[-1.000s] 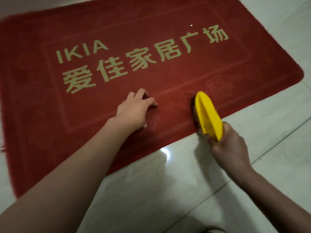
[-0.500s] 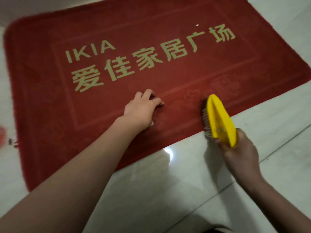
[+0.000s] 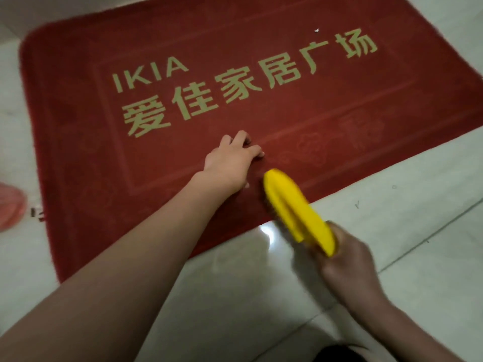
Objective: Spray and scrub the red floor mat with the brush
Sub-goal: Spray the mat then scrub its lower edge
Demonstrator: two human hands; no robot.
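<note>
Head view: looks down on a red floor mat lying flat on a pale tiled floor, with both forearms reaching in from the near edge.
Mat: rounded corners, an embossed border, and cream lettering reading "IKIA" above a row of Chinese characters; a small white speck sits near its far side.
Left hand: palm down on the mat, just below the lettering and inside the near border line.
Left fingers: bent at the knuckles and a little spread, tips set on the pile, holding nothing.
Brush: yellow, long and oval, smeared by blur; its far end lies over the mat's near edge, just beside the heel of the left hand, and its near end reaches out over the tiles.
Bristles: a dark fringe shows under the brush's left side, turned toward the mat; whether it touches the pile cannot be told.
Right hand: over the floor, off the mat, wrapped round the brush's near end.
Right fingers: curled under the handle and mostly hidden behind it.
Floor: a bright glare on the tile at the mat's near edge.
Left margin: a blurred pink object on the floor beside the mat.
</note>
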